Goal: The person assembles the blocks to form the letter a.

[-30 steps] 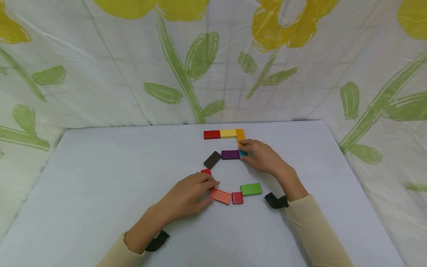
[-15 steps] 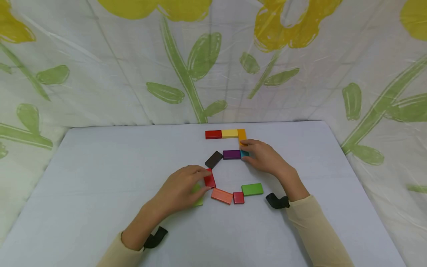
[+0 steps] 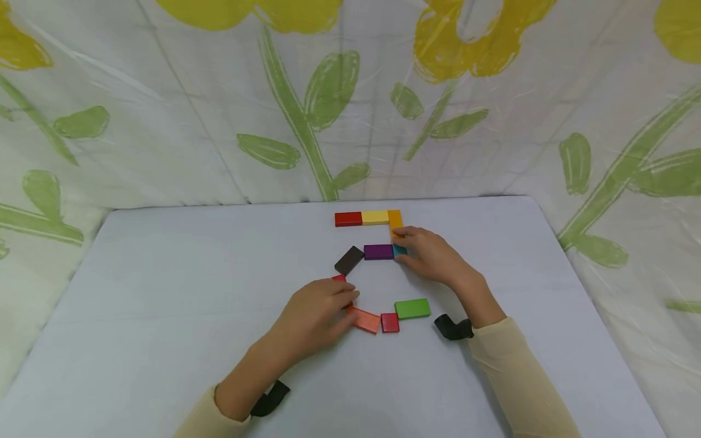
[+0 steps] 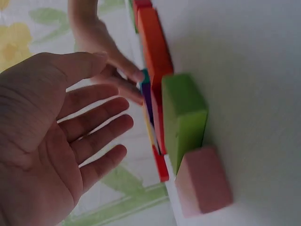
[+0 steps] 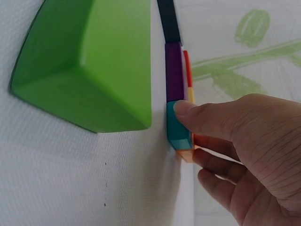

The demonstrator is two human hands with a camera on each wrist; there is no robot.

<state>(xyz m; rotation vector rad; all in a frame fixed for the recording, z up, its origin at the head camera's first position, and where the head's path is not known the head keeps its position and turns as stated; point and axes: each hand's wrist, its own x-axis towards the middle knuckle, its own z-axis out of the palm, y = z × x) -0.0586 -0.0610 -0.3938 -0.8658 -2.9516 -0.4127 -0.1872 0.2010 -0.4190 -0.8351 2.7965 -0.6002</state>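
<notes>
My left hand (image 3: 317, 310) hovers over the left side of a curved line of coloured wooden blocks, covering most of a red block (image 3: 339, 278) and the end of an orange-red block (image 3: 366, 320). In the left wrist view its fingers are spread and relaxed with nothing between them; a light green block (image 4: 185, 113) and a pink block (image 4: 205, 181) lie beside it. My right hand (image 3: 429, 254) pinches a teal block (image 5: 178, 123), thumb on its near side, fingers by an orange block (image 3: 395, 219). The teal block meets a purple block (image 3: 378, 252).
A dark brown block (image 3: 348, 260) slants beside the purple one. Behind them, a dark red block (image 3: 348, 219) and a yellow block (image 3: 375, 218) lie in a row. Nearer sit a small red block (image 3: 390, 322) and a green block (image 3: 412, 308). The white table (image 3: 181, 267) meets a flowered curtain (image 3: 208, 109).
My left hand has shifted right across the red block it was touching at both ends half a second ago. The light green block is now hidden in the head view. The right hand stays put.
</notes>
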